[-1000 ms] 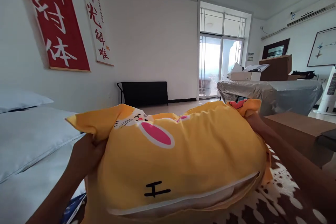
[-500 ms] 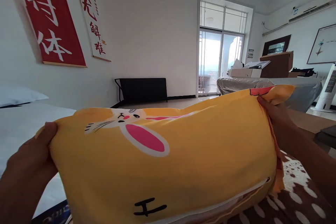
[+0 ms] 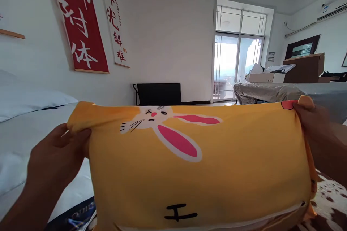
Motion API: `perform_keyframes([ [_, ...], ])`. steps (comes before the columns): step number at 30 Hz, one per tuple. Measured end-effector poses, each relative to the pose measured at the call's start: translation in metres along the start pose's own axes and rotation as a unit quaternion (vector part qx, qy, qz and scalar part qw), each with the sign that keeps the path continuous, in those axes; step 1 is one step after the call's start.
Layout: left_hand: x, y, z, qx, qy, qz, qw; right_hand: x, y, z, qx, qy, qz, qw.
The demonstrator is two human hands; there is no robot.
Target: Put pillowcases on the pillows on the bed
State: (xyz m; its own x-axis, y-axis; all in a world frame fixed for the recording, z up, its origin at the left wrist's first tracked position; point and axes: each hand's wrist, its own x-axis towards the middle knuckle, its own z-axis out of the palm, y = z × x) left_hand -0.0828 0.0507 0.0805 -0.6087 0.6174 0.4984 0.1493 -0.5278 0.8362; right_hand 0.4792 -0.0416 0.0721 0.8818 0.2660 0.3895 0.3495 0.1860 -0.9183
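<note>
A yellow pillowcase [image 3: 222, 166] with a white rabbit print and pink ears stretches across the middle of the head view. My left hand [image 3: 61, 151] grips its upper left corner, with the fabric bunched between thumb and fingers. At the upper right corner, my right hand [image 3: 311, 119] pinches the cloth beside a small red patch. The top edge hangs nearly level between both hands. Along the lower edge runs a long opening where a white strip shows; how full the case is inside, I cannot tell. A black letter-like mark is printed low on the front.
White bedding [image 3: 40, 115] lies at the left, with a dark blue printed item [image 3: 73, 216] below it. A brown-and-white patterned cloth [image 3: 332, 195] is at lower right. Beyond stand a black folded frame [image 3: 158, 94] and a plastic-covered piece of furniture [image 3: 268, 92] bearing cardboard boxes [image 3: 305, 68].
The pillowcase's right side has come down and its top edge is straighter. My left hand has regripped the corner, which now sticks out above the fingers. The view has turned left.
</note>
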Motion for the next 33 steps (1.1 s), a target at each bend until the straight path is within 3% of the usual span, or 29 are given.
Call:
perform_keyframes([
  [3,-0.013,-0.010,0.007,-0.030,0.001,-0.023,0.999,-0.001,-0.001,0.010,-0.144,0.049,-0.135,0.979],
  [6,-0.028,-0.015,0.018,-0.018,0.044,0.021,0.999,-0.039,-0.027,0.032,-0.160,0.086,-0.379,0.908],
  [8,-0.038,-0.013,0.025,-0.024,0.057,0.063,0.996,-0.091,-0.060,0.055,-0.104,-0.015,-0.530,0.841],
  [10,-0.046,-0.009,0.031,-0.015,0.073,0.109,0.991,-0.150,-0.098,0.085,-0.074,-0.190,-0.599,0.774],
  [13,-0.053,-0.001,0.031,0.026,0.064,0.175,0.982,-0.223,-0.150,0.140,-0.047,-0.386,-0.582,0.714],
  [16,-0.053,0.000,0.021,0.016,-0.010,0.183,0.983,-0.263,-0.182,0.185,-0.057,-0.514,-0.498,0.696],
  [18,-0.048,-0.004,0.011,-0.043,-0.067,0.146,0.986,-0.279,-0.191,0.203,-0.041,-0.564,-0.452,0.690],
  [22,-0.033,-0.016,-0.012,-0.214,-0.190,0.006,0.958,-0.299,-0.193,0.213,0.037,-0.576,-0.437,0.690],
  [24,-0.027,-0.020,-0.019,-0.225,-0.216,-0.032,0.950,-0.306,-0.192,0.213,0.062,-0.567,-0.426,0.702],
  [28,-0.022,-0.014,-0.021,-0.147,-0.243,-0.014,0.959,-0.315,-0.196,0.210,0.100,-0.575,-0.383,0.716],
  [33,-0.016,0.005,-0.008,-0.020,-0.203,0.014,0.979,-0.318,-0.201,0.205,0.137,-0.577,-0.401,0.698],
])
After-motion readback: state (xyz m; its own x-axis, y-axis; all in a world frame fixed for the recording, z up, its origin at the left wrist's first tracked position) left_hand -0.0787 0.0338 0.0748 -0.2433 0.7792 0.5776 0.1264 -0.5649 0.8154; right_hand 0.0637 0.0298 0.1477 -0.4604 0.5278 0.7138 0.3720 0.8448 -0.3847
